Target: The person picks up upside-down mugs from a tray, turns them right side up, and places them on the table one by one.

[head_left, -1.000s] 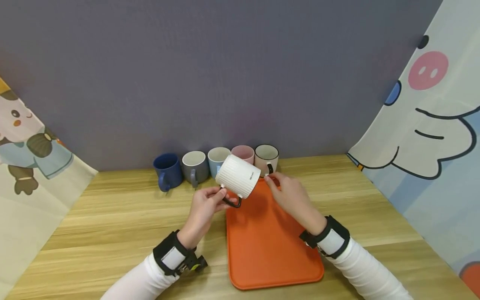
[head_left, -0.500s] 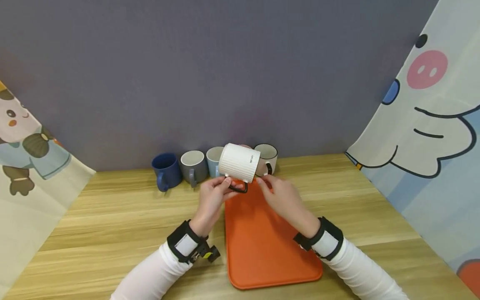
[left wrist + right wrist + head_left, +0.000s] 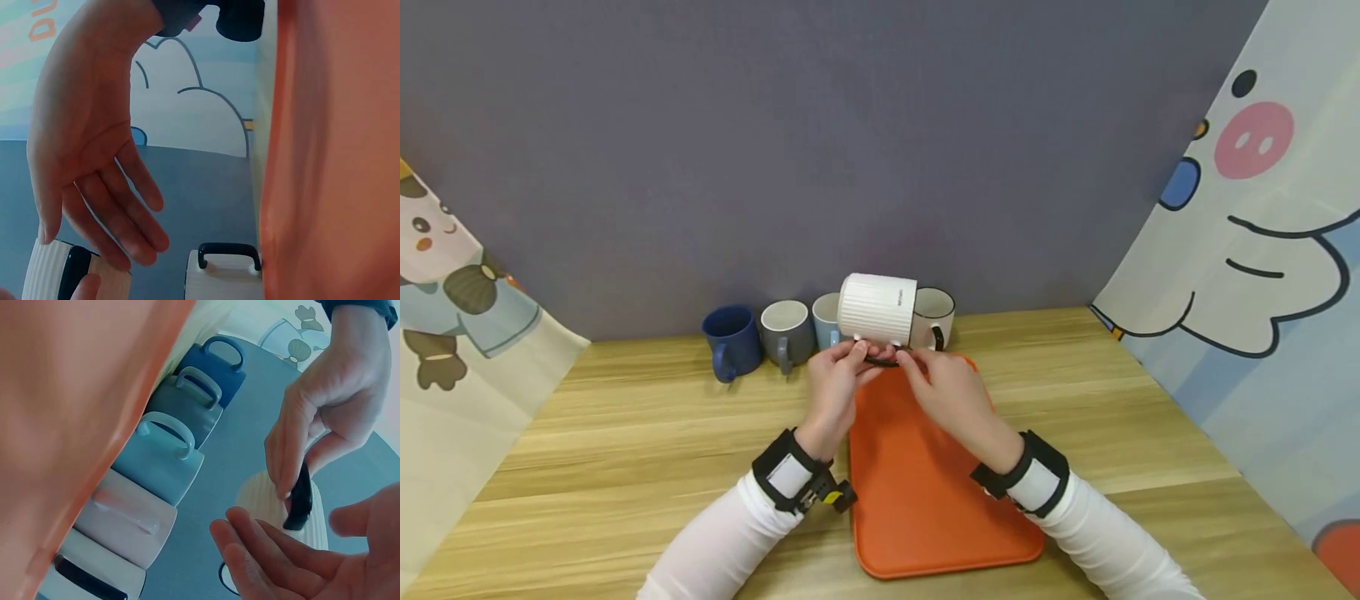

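A white ribbed mug point(image 3: 877, 304) lies on its side in the air above the tray's far end, mouth toward the right, small dark lettering near its rim. My left hand point(image 3: 837, 383) pinches its black handle point(image 3: 300, 503) between thumb and fingers, plain in the right wrist view. Close to the rim and handle end is my right hand point(image 3: 951, 392). Its fingers point(image 3: 119, 212) are extended and slightly spread in the left wrist view, with the thumb at the mug's rim; whether it touches I cannot tell. Below lies an orange tray point(image 3: 940, 483).
Behind, along the grey wall, stand a navy mug point(image 3: 737, 337), a grey mug point(image 3: 793, 337), a light blue mug point(image 3: 826, 315), a pink mug point(image 3: 134, 515) and a cream mug point(image 3: 934, 308) with black rim and handle. The held mug hides the pink one in the head view.
My left hand has carried the white mug up and away from me, turning it from tilted to nearly level. The right hand has moved left, closer to the handle.
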A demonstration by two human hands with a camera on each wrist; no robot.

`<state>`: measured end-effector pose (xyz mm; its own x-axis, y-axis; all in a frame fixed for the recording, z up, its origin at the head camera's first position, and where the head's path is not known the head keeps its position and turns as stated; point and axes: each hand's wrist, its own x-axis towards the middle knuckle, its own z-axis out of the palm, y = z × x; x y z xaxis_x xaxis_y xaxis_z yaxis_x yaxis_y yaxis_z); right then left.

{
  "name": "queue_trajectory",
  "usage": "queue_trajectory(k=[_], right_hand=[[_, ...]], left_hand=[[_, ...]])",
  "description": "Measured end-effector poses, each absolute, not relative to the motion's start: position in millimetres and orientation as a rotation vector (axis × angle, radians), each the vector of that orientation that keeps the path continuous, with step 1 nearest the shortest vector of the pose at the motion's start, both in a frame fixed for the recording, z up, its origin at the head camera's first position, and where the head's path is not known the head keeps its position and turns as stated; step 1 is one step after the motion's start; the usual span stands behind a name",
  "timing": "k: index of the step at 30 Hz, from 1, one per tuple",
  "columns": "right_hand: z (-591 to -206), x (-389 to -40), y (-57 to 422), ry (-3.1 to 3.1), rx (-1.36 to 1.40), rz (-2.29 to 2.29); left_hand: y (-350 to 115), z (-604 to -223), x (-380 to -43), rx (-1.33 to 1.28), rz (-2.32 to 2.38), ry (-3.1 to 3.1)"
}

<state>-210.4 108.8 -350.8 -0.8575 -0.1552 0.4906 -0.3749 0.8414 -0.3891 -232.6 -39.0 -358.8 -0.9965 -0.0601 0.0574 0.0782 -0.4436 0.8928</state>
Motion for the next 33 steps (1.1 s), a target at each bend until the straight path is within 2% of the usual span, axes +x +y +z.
queue_trajectory(k=[15,28,33], right_hand=[[-352.8,-218.2,105.3,-2.466,0.371,0.889],[-355.1,-222.1,106.2,-2.427,0.305,1.114],[-352.4,-222.9,105.3,-2.369,0.291,1.574]], left_hand=[[-20.5,-353.2,-234.0,0.041,-2.642,-1.524],[-20.0,-358.0,-232.8,0.047,-2.458,-1.637],[-18.7,-358.9,-232.2,0.075,-2.452,-1.647]])
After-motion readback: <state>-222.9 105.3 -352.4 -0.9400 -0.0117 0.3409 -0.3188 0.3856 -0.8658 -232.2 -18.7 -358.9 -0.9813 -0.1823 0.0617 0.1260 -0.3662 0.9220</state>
